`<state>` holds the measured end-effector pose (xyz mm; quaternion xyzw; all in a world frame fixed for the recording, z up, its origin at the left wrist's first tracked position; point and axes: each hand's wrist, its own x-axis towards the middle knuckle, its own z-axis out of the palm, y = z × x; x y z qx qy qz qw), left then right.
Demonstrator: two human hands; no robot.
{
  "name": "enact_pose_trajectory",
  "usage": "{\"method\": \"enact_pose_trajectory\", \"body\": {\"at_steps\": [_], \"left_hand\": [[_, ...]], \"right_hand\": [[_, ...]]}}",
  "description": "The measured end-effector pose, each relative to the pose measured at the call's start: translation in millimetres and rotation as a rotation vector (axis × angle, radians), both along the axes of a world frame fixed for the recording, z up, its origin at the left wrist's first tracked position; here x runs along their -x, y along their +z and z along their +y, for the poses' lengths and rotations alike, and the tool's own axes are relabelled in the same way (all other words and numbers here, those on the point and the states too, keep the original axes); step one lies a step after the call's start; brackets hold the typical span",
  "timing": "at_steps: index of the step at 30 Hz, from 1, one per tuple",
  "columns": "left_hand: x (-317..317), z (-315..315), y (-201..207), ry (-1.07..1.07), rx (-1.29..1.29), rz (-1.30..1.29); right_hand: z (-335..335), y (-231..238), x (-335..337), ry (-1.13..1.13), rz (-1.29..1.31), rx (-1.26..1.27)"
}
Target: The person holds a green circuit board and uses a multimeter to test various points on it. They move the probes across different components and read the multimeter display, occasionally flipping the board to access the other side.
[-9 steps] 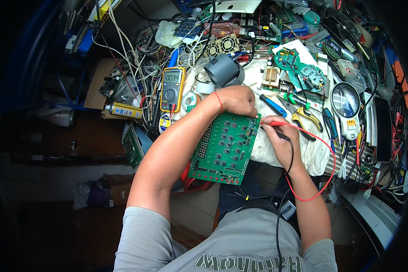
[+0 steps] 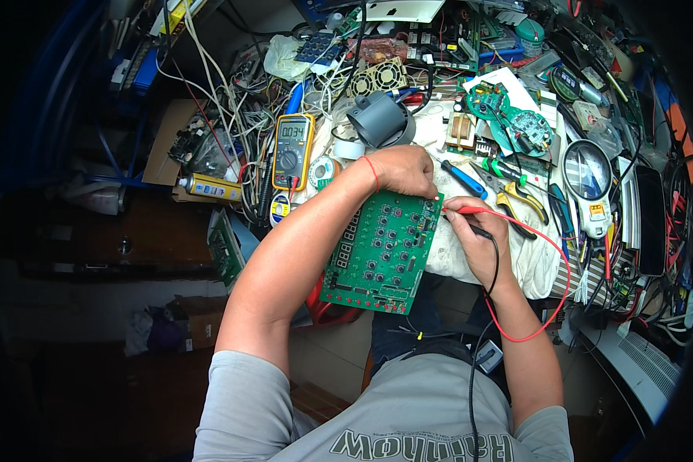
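A green circuit board with several push buttons, a row of digit displays and red parts along its near edge is tilted in front of me. My left hand is closed at the board's far edge, its fingers curled over that edge. At the board's far right corner, my right hand grips the red and black test probes together. Their tips are too small to make out against the board. The leads loop down past my right forearm. Left of the board stands a yellow multimeter with its display lit.
Beyond the board lie a grey cylindrical part, solder reels and a blue-handled screwdriver. Yellow-black pliers and a magnifying glass are to the right. Tangled cables and loose circuit boards crowd the bench's back.
The multimeter's display reads slightly differently. My hands, the probes and the board stay in place.
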<state>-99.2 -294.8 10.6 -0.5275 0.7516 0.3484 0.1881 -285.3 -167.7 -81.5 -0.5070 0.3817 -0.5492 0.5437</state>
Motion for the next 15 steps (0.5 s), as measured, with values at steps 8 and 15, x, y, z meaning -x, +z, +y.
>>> {"method": "enact_pose_trajectory", "body": {"at_steps": [8, 15], "left_hand": [[0.8, -0.1, 2.1, 0.012, -0.012, -0.008], [0.4, -0.4, -0.1, 0.014, -0.005, -0.006]], "right_hand": [[-0.2, 0.3, 0.0, -0.005, 0.015, 0.000], [-0.4, -0.3, 0.1, -0.005, 0.017, 0.006]]}}
